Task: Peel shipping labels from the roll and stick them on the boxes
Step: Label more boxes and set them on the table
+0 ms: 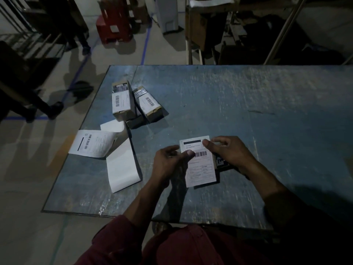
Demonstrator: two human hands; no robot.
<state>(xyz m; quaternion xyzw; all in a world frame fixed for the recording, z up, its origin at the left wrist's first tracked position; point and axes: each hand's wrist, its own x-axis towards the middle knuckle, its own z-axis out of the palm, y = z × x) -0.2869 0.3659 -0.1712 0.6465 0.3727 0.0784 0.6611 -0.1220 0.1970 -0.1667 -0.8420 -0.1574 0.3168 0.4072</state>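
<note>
head view: left hand (pixel 168 161) thumb pins the white printed shipping label (pixel 200 163) while right hand (pixel 227 152) pinches its top corner, likely to peel it; a small dark box (pixel 220 162) waits beneath. two labelled cardboard boxes (pixel 122 101) sit far-left on the scuffed blue table (pixel 267 111).

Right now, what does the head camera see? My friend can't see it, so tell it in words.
Two hands, left hand and right hand, hold a label over a dark box on a blue table. Two labelled boxes and a label strip lie farther left.
</note>
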